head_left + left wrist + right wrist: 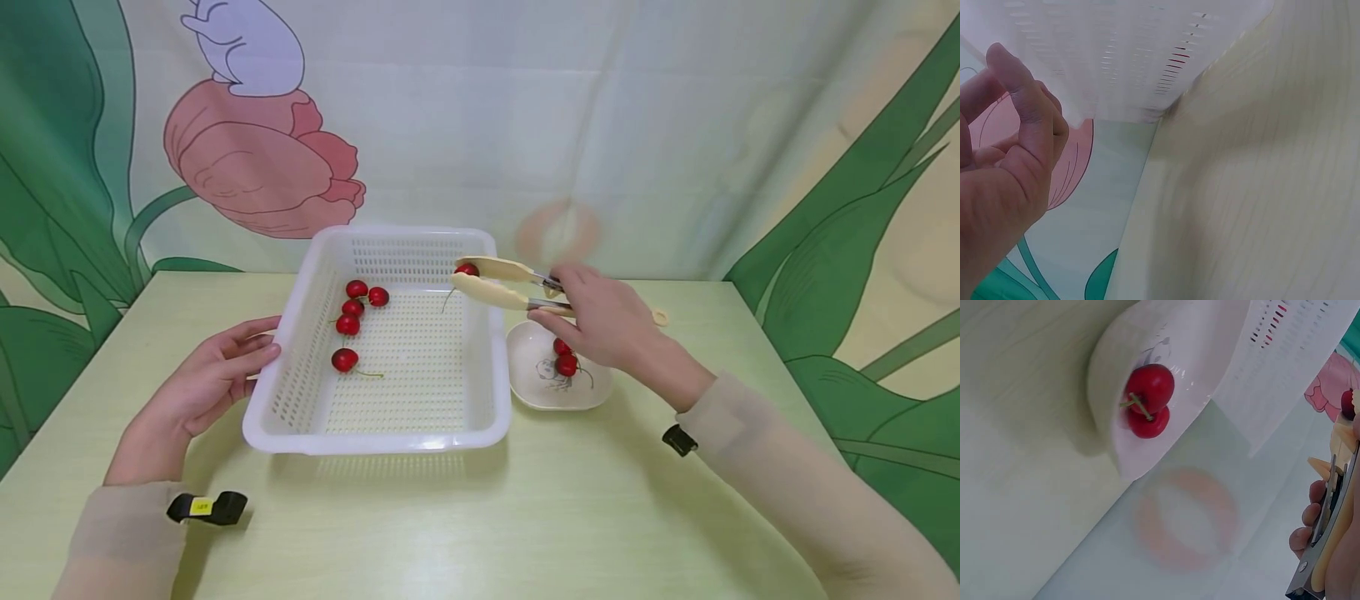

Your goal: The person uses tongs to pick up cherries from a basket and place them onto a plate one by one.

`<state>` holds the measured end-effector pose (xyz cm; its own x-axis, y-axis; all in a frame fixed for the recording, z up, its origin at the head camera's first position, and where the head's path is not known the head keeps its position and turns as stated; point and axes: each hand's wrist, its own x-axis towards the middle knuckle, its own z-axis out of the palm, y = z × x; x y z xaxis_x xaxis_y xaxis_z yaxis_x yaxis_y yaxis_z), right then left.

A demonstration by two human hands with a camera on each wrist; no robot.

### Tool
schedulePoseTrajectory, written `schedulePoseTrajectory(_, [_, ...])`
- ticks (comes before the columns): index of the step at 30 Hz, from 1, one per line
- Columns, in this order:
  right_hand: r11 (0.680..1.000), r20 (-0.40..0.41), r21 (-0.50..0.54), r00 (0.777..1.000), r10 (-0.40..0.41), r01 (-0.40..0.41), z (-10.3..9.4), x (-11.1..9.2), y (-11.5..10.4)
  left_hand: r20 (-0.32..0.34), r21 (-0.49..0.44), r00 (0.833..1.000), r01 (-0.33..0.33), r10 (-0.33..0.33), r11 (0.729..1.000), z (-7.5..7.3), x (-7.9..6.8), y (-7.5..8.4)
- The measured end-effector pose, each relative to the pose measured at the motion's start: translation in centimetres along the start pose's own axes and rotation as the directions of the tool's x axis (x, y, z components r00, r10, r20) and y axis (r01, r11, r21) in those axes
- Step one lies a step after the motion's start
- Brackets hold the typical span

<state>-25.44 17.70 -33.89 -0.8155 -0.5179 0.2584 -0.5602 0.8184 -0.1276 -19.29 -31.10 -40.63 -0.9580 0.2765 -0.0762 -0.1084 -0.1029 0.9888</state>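
Observation:
My right hand (600, 312) grips a pair of cream-tipped tongs (498, 292) with metal arms. Between their tips is a dark red cherry (467, 269), its stem hanging down over the right side of the white plastic basket (375, 442). Inside the basket, several red cherries (348, 323) lie toward the left. My left hand (217, 371) is at the basket's left rim, fingertips against its outer side; the left wrist view shows that hand (1019, 131) with fingers loosely bent beside the slotted wall. Beneath my right forearm, two cherries (1150, 390) rest in a small white dish (1107, 394).
The dish stands close beside the basket's right wall. Both sit on a pale yellow-green table (585, 500). Behind the table's far edge hangs a printed curtain (465, 125) with plants and a pink flower. Black bands (206, 507) are on both wrists.

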Motion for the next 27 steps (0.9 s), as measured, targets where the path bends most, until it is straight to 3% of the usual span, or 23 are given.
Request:
schedulePoseTrajectory(6, [0.998,0.026,0.021,0.998,0.053,-0.054,0.0,-1.0,1.3,0.002,-0.001,1.000,-0.004,0.004,1.000,0.1,0.0,0.1])
schedulePoseTrajectory(14, [0.992,-0.020,0.051,0.993,0.115,-0.114,0.2,-2.8,3.3,-0.002,0.015,1.000,0.003,-0.003,1.000,0.1,0.0,0.0])
schedulePoseTrajectory(21, [0.985,-0.002,0.050,0.986,0.166,-0.166,0.6,-4.6,4.7,0.007,0.015,1.000,0.000,0.000,1.000,0.1,0.0,0.0])
schedulePoseTrajectory(27, [0.984,0.018,0.044,0.985,0.173,-0.173,0.9,-5.7,5.6,-0.001,0.025,1.000,0.005,-0.005,1.000,0.2,0.0,0.1])
